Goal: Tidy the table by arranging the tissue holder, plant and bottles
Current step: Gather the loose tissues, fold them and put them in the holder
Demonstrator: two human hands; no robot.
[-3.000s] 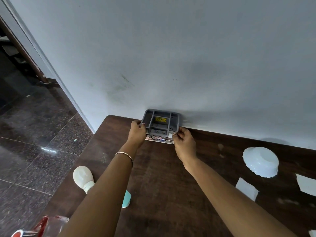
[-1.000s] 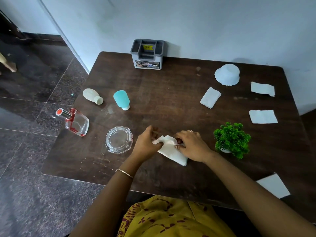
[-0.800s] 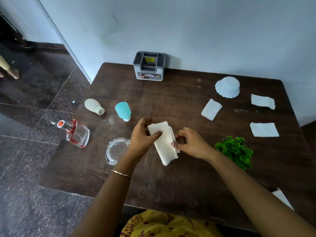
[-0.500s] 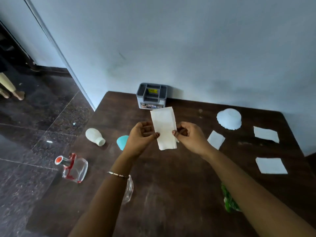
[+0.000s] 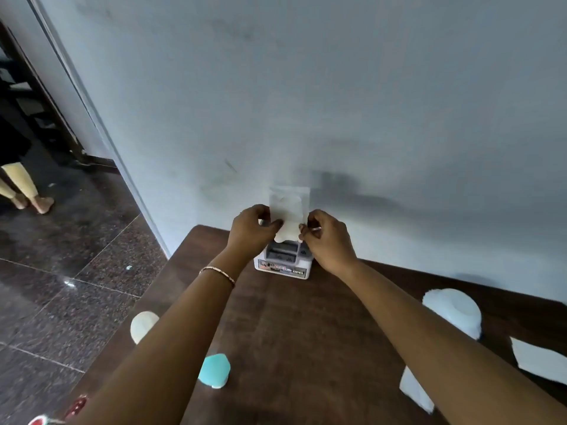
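Pale blue wall (image 5: 337, 102) fills most of the view, and the dark wooden counter (image 5: 306, 332) meets it just beyond the hands. Both arms reach forward over the counter. The left hand (image 5: 250, 230) and right hand (image 5: 328, 237) are raised side by side, each pinching one side edge of a folded white tissue (image 5: 288, 216) between thumb and fingertips, so the tissue stands upright between them. Its lower end is bunched and hangs right above the open top of the grey tissue holder (image 5: 283, 260), which sits directly under the hands against the wall; whether the tissue touches the holder cannot be told. A thin bangle (image 5: 217, 273) circles the left wrist. Beside the left forearm, on its outer side, lies a cream bottle (image 5: 142, 326); nearer the body, between the forearms, is a turquoise bottle (image 5: 214, 371). Beyond the right forearm, on its outer side, rests an upturned white bowl (image 5: 452, 311), with a loose tissue (image 5: 538, 358) further out and another tissue (image 5: 414, 389) touching that forearm's edge in view. Dark tiled floor (image 5: 61, 271) spreads out to the left of the counter.
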